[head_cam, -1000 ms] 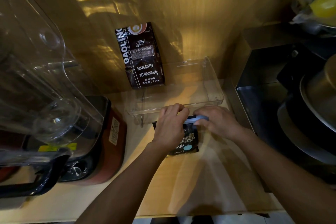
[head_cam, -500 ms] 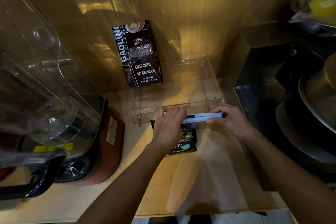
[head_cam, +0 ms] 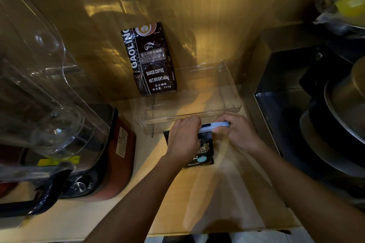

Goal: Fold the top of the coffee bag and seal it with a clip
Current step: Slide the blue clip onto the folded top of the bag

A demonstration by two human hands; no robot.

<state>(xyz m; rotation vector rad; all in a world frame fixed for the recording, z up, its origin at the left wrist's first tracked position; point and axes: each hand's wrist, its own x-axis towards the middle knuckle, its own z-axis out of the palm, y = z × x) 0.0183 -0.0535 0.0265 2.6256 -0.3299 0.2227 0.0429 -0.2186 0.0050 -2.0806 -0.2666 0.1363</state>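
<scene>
A small black coffee bag (head_cam: 204, 151) lies flat on the wooden counter, its top pointing away from me. My left hand (head_cam: 182, 137) covers the bag's upper left part and presses the folded top down. A long pale blue clip (head_cam: 214, 126) runs across the bag's top edge. My right hand (head_cam: 236, 131) grips the clip's right end, fingers closed around it. The fold itself is hidden under my hands.
A larger black coffee bag (head_cam: 151, 59) leans on the back wall. A clear plastic tray (head_cam: 230, 92) stands just behind my hands. A blender with a clear jug (head_cam: 35, 92) and red base (head_cam: 118, 154) fills the left. Dark metal pots (head_cam: 335, 124) sit right.
My right hand has slid left along the clip, back toward my left hand, so less of the clip sticks out to the right. The left hand stays on the bag.
</scene>
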